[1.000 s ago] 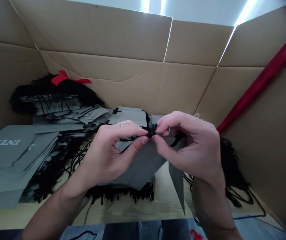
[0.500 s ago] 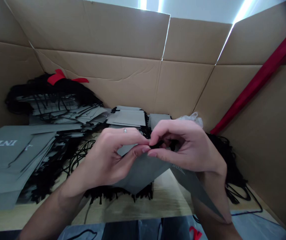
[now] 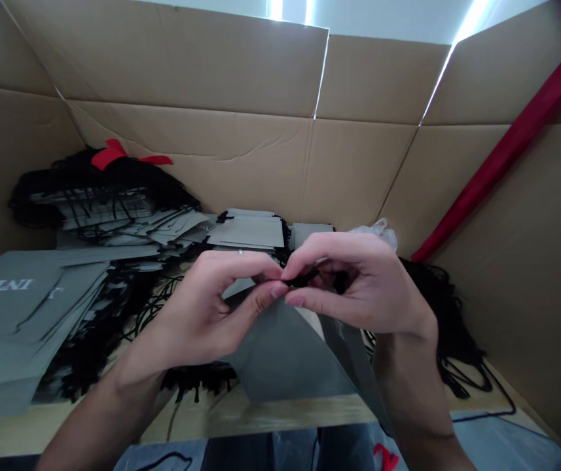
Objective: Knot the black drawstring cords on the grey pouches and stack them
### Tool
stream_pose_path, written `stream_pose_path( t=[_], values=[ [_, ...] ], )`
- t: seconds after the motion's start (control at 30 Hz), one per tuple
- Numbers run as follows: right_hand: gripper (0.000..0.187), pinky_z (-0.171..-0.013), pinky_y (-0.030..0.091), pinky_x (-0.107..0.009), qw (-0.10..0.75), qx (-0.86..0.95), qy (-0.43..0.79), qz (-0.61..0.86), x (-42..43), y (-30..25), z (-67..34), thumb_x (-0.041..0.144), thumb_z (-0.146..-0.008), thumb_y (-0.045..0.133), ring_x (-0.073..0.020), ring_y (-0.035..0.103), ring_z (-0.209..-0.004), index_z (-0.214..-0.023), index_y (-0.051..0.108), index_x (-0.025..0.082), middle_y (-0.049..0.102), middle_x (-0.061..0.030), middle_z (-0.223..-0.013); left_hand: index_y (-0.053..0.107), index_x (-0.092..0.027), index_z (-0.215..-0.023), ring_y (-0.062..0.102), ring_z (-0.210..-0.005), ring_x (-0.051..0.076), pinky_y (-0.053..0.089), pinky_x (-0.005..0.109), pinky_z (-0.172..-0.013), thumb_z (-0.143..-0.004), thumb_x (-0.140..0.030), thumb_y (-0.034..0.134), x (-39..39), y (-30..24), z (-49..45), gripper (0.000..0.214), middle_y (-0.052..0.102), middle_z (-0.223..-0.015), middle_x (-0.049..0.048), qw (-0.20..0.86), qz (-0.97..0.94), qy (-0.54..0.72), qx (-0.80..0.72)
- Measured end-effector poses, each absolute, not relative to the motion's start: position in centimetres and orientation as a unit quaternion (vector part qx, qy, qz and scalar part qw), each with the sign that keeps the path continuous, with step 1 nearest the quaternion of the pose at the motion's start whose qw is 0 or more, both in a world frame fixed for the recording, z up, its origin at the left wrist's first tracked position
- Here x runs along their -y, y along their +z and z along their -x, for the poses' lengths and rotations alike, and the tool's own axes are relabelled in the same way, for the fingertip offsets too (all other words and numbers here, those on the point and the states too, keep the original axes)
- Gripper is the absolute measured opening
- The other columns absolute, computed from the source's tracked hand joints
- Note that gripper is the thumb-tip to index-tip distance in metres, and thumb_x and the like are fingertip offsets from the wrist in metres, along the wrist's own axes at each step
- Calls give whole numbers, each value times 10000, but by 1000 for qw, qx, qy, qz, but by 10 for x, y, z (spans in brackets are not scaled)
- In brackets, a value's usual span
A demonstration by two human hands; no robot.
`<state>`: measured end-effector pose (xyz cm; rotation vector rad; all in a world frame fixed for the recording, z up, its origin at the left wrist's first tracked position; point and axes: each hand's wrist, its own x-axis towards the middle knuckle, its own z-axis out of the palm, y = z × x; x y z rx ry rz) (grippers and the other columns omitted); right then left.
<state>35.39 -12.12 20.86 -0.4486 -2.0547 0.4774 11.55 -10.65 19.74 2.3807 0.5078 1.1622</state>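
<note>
L hand [image 3: 211,307] is pinched nearly closed, thumb & forefinger tips on the black cord [image 3: 304,280]; R hand [image 3: 373,281] grips the same cord btwn thumb & forefinger, its other fingers curled in. The cord sits btwn the 2 hands, above the table [image 3: 221,418], a smooth, pale wood-grain top. A flat, matte gray card bag [image 3: 285,360] w/ angled edges hangs just below. More gray bags [image 3: 5,320], w/ white lettering, lie stacked at L.
</note>
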Motion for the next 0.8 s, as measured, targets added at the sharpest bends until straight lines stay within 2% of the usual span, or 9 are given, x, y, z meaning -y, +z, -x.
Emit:
stream_pose_path(
  t=[0.13,0.27,0.37,0.57,0.7,0.8],
  values=[
    [276,-642,497,-128,477,839,185,187,124,211,-354,-11,-794,934,-33,604,-713,-992,803,129,771,23,-921,743,-165,-947,597,-691,99,471,223,-646,-1056,-198,631,109,199,-120,159,705,-799,-9,197,-874,400,-191],
    [328,-619,500,-135,484,820,232,201,130,212,-356,36,-796,949,-41,608,-712,-1063,786,135,752,21,-929,756,-171,-1021,640,-741,92,491,214,-679,-1077,-209,634,109,200,-121,140,734,-860,-7,190,-880,398,-178],
    [285,-597,474,-153,501,788,250,256,136,214,-361,66,-852,904,-42,557,-682,-1084,770,163,688,39,-874,751,-181,-1070,649,-746,68,488,183,-687,-1068,-181,662,108,199,-120,89,751,-884,-25,164,-875,424,-165],
    [164,-540,413,-182,480,780,241,322,142,217,-363,87,-890,848,-54,472,-609,-969,742,184,567,69,-702,747,-169,-1062,615,-715,53,467,169,-670,-1043,-153,696,107,196,-121,57,714,-839,-38,127,-868,455,-154],
    [91,-540,428,-196,484,780,229,325,142,218,-359,117,-958,757,-66,488,-605,-924,711,188,605,37,-737,749,-170,-1069,600,-717,56,457,185,-674,-1045,-142,688,108,195,-121,71,708,-840,-34,127,-871,447,-157],
    [97,-535,424,-197,486,781,232,318,140,218,-358,107,-953,730,-68,494,-609,-893,700,177,654,10,-789,753,-168,-1062,572,-705,54,438,193,-662,-1040,-120,690,110,195,-121,83,684,-818,-39,132,-873,444,-155]
  ],
)
